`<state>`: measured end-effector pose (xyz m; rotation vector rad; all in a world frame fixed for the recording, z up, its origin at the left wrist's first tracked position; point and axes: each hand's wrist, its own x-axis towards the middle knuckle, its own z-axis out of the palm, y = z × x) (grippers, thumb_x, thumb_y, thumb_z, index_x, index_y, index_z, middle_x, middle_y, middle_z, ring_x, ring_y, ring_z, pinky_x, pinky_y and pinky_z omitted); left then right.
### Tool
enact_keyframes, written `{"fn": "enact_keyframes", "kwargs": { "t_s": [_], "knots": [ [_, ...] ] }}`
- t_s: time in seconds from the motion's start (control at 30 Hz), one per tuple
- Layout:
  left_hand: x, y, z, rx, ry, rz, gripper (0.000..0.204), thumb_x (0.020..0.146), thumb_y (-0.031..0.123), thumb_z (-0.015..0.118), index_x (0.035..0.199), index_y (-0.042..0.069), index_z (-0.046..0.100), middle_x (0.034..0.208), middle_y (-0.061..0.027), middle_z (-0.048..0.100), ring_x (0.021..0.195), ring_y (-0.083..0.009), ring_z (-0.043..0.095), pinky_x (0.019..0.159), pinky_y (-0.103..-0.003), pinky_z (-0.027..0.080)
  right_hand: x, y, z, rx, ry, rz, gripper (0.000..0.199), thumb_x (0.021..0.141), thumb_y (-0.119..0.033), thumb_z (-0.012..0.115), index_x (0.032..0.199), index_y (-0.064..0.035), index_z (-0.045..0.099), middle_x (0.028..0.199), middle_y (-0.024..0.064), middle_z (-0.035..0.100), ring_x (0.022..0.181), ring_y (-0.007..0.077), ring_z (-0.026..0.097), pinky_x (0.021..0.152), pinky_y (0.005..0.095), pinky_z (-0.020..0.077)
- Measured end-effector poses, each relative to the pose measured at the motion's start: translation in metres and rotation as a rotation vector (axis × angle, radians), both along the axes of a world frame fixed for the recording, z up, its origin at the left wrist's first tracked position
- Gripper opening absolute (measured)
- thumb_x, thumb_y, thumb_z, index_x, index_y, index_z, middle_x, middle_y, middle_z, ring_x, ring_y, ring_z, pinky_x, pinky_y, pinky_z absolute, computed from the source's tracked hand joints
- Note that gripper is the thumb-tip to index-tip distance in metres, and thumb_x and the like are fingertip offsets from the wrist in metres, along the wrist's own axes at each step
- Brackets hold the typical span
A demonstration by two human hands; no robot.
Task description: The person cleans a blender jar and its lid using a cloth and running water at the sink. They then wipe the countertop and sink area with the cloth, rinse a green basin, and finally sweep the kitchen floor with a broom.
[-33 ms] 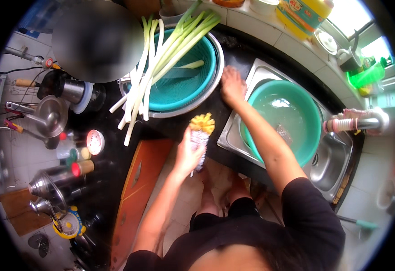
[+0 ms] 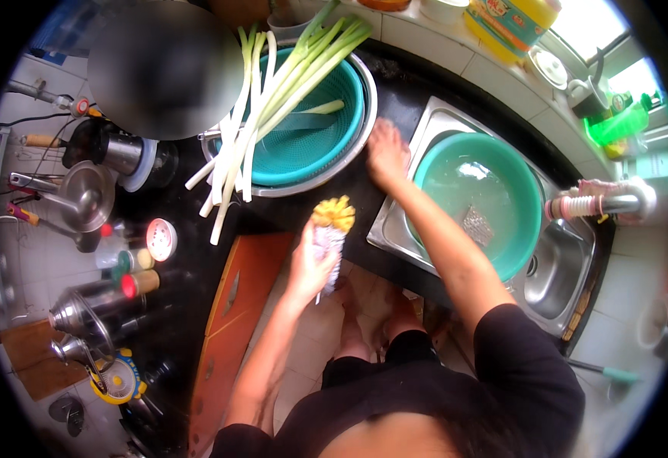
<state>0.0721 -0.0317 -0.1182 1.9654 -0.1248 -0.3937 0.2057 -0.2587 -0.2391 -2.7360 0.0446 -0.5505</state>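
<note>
My left hand point(image 2: 311, 263) is closed around a bundle with a scalloped yellow top and a pale, patterned lower part point(image 2: 333, 214); I cannot make out its kind. It is held upright in front of the black counter's edge. My right hand point(image 2: 387, 153) lies palm down on the black counter point(image 2: 401, 90), fingers forward and slightly smeared, with nothing visible in it. It is between the metal basin point(image 2: 373, 91) and the sink point(image 2: 418, 141). A green plastic basin point(image 2: 531, 221) of cloudy water stands in the sink, with a greyish mesh-like piece point(image 2: 477, 225) in it.
Long green onions point(image 2: 288, 91) lie across a teal colander point(image 2: 353, 130) in the metal basin, with a knife blade beneath them. To the left are a ladle point(image 2: 82, 200), spice jars point(image 2: 139, 284) and a thermos point(image 2: 82, 313). A yellow jug point(image 2: 506, 30) stands on the sill.
My left hand and the yellow-topped bundle have shifted slightly left. My right hand has drawn a little left and nearer to me on the counter.
</note>
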Motion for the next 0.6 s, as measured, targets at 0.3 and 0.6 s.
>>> {"fn": "enact_keyframes", "kwargs": {
  "t_s": [0.3, 0.6],
  "knots": [
    [-0.062, 0.090, 0.018, -0.059, 0.021, 0.085, 0.062, 0.081, 0.006, 0.060, 0.136, -0.002, 0.030, 0.112, -0.0141, 0.058, 0.100, -0.0186, 0.058, 0.089, -0.032, 0.045, -0.141, 0.135, 0.048, 0.205, 0.061, 0.287, 0.049, 0.072, -0.020, 0.067, 0.119, -0.0126, 0.055, 0.129, 0.0030, 0.050, 0.122, 0.0234, 0.041, 0.103, 0.0424, 0.0297],
    [-0.079, 0.102, 0.036, -0.063, -0.012, 0.079, 0.062, 0.080, 0.006, 0.060, 0.135, -0.002, 0.032, 0.110, -0.0141, 0.059, 0.098, -0.0188, 0.059, 0.087, -0.032, 0.046, -0.105, 0.078, 0.066, 0.386, 0.183, 0.399, 0.037, 0.079, -0.015, 0.056, 0.115, -0.0097, 0.057, 0.123, 0.0075, 0.056, 0.113, 0.0253, 0.050, 0.094, 0.0424, 0.0369]
  ]
}}
